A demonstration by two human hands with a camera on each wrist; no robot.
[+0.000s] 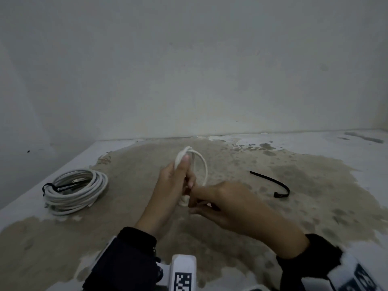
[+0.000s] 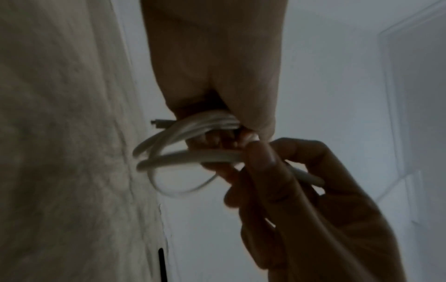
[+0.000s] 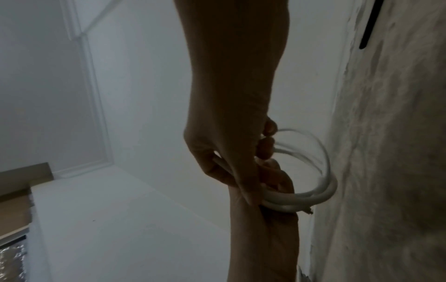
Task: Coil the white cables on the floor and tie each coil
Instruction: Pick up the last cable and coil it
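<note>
A small white cable coil (image 1: pixel 200 164) stands upright above the floor, gripped on its near side by my left hand (image 1: pixel 180 177) with the thumb pressed along the loops. My right hand (image 1: pixel 206 201) meets it from the right and pinches a strand of the same cable low on the coil. In the left wrist view the coil (image 2: pixel 193 154) has several loops and a cut end sticking out, and my right hand (image 2: pixel 277 171) curls round a strand. The right wrist view shows my right hand (image 3: pixel 243 183) on the loops (image 3: pixel 311 196), which look blurred. A larger white coil (image 1: pixel 77 190) lies at the left, bound by a black tie.
A loose black cable tie (image 1: pixel 273 183) lies curved on the floor to the right of my hands. The floor (image 1: pixel 231 238) is stained concrete with pale edges. A plain wall (image 1: pixel 189 70) rises close behind.
</note>
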